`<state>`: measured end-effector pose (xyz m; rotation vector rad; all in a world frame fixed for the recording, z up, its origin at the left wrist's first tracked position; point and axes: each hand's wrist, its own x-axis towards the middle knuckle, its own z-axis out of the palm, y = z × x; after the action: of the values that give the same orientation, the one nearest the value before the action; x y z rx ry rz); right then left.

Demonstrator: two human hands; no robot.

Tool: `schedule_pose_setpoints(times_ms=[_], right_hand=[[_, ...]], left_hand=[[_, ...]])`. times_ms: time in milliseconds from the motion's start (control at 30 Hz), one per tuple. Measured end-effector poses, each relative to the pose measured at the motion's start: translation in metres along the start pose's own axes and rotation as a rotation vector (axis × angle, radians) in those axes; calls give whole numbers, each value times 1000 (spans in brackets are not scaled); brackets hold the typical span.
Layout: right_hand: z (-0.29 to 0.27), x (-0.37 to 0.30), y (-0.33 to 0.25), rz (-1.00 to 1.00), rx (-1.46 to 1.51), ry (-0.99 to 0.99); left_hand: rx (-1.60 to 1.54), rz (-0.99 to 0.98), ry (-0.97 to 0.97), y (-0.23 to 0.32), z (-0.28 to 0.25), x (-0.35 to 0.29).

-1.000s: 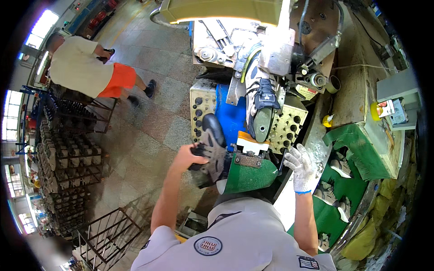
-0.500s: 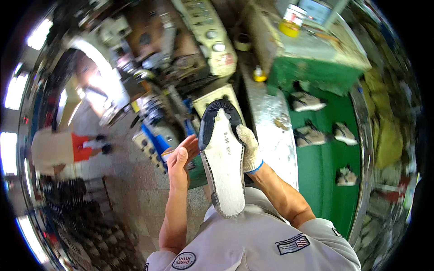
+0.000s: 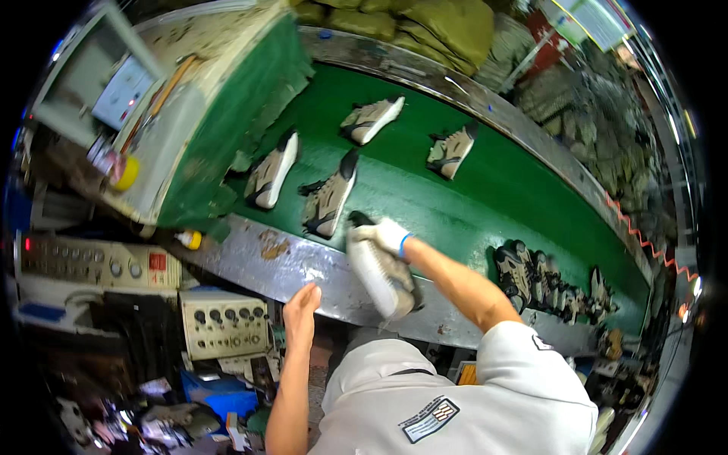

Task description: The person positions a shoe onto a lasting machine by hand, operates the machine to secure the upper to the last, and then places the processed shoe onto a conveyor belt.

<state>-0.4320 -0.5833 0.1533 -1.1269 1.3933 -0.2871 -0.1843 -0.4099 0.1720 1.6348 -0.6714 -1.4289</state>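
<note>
Shoe [image 3: 383, 279], pinched in my right hand [image 3: 385, 233] over the near edge of the green belt [image 3: 455, 220], droppable should that lone grip slip; left hand [image 3: 301, 307]: spread unclear.

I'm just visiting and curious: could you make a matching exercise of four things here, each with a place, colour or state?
1. Left fingers
2. Right fingers
3. Wooden-handled tool
4. Long flat surface

A. Green, with several shoes on it
B. On the bench top, upper left
C. Ungloved
D. In a whitish glove, gripping a shoe

Pairs: 1-C, 2-D, 3-B, 4-A
</note>
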Motion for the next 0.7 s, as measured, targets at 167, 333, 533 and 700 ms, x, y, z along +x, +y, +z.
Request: schedule_pose_setpoints(times_ms=[167,333,533,700], right_hand=[[-154,70,83,404,-912,139],[-244,123,106,523,-701,433],[-346,218,205,262,185,951],[-335,233,203,-256,816,794]], left_hand=[[242,-149,6,-21,4,19],[338,-235,88,-55,-19,24],[387,-511,82,-58,-13,18],[253,-540,32,-35,22,17]])
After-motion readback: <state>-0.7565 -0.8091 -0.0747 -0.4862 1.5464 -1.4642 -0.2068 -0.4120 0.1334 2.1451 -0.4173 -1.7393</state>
